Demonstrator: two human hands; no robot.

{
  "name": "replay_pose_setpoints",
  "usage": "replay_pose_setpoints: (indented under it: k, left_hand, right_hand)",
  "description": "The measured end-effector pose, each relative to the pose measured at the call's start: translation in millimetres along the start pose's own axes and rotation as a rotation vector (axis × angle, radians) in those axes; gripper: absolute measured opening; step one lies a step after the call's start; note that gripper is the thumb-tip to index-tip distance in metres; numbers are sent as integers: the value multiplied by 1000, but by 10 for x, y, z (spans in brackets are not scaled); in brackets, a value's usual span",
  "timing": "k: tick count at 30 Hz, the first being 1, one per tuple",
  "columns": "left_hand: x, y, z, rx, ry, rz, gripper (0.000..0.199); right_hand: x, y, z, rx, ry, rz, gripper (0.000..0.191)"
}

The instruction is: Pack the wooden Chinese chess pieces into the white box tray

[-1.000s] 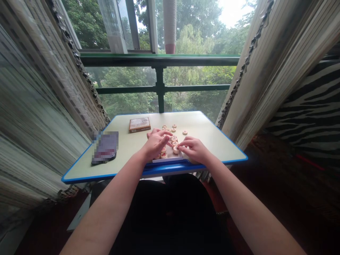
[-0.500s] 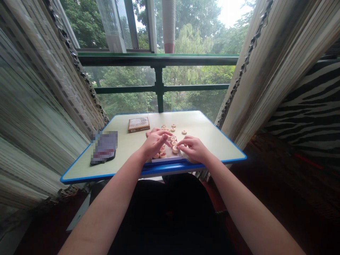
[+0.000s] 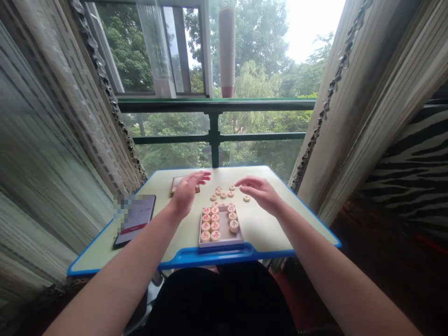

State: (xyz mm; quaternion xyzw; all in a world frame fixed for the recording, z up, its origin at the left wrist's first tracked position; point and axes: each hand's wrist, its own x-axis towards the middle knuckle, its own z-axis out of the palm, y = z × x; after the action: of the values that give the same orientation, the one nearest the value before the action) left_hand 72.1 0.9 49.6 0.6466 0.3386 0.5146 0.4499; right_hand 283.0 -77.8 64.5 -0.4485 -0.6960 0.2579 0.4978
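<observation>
A shallow open box [image 3: 224,242] sits at the table's near edge, holding round wooden Chinese chess pieces. Red-marked pieces [image 3: 215,226] fill two columns at its left; a short column of dark-marked pieces [image 3: 234,226] stands along its right side. Beyond the box, several loose pieces [image 3: 223,195] lie scattered on the table. My left hand [image 3: 189,189] is raised with fingers stretched, nothing in it, partly covering a brown box lid [image 3: 177,184]. My right hand [image 3: 259,190] hovers empty beside the loose pieces, fingers apart, near a single piece [image 3: 247,198].
The cream table [image 3: 280,233] has a blue rim and a blue tray ledge [image 3: 217,253] in front. A phone or tablet [image 3: 136,221], partly pixelated, lies at the left. Curtains flank both sides, and a green railing [image 3: 217,106] stands behind.
Both hands have lifted off the box and moved forward and apart, the left one toward the lid. The box contents are now uncovered. The camera view has tilted up.
</observation>
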Motion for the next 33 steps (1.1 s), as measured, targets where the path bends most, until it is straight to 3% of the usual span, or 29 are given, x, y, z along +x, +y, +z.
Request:
replay_pose_setpoints:
  k: [4,7,11,14,18,25,33]
  left_hand:
    - [373,-38,-30,73,20,-9,40]
    - [525,-218,50,174,-17,28,37]
    - [537,-507,121,466,-79,186,29]
    - [493,-624,81,668,-225,303,22]
    - [498,-687,5,746,-267,276,26]
    - [555,-751,41,765,-459,269,30]
    - [550,-782,51,784,-405,255,22]
  right_hand:
    - [383,207,-4,-180,88,-89,17]
    - [515,508,44,-359,184,-136,17]
    - [497,801,108,-596,27,-156,16]
    - [464,836,154,-669,-42,-134,16]
    - [457,800,230,-722,-126,-89,17]
    - [442,820,251,-747,-150,-75,17]
    - [491,900,184,-797,-161,-35,16]
